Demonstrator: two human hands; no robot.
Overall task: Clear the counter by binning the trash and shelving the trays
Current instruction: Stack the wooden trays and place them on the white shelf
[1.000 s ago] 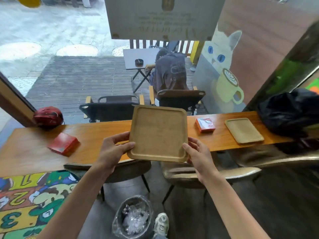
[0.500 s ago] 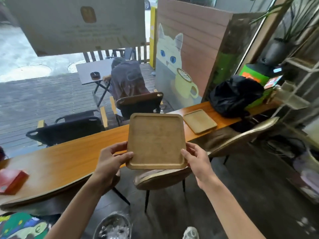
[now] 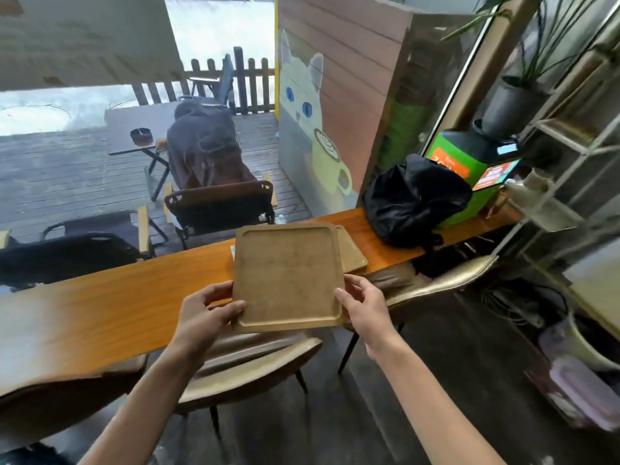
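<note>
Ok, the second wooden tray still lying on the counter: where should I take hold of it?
Grip the second tray by its raised rim at the exposed right edge, coming in from the right. It lies flat on the counter, and the held tray covers its left part.

1. The second tray [image 3: 352, 251] on the counter [image 3: 117, 303] is largely covered by the held tray [image 3: 288, 276]; only its right edge and one corner show
2. A small white item [image 3: 232, 249] at the held tray's upper left corner is too little exposed to identify
3. Fingers of the left hand [image 3: 204, 317] and right hand [image 3: 364, 305] pass behind the held tray; only the thumbs lie on its face
4. The shelving unit [image 3: 570, 169] is cut off by the right edge
5. Print on the green box [image 3: 459, 162] is partly hidden by the black bag [image 3: 412, 199] and is illegible
6. Items at the lower right [image 3: 577, 380] are too blurred to identify
7. The counter's left end runs out of view
</note>
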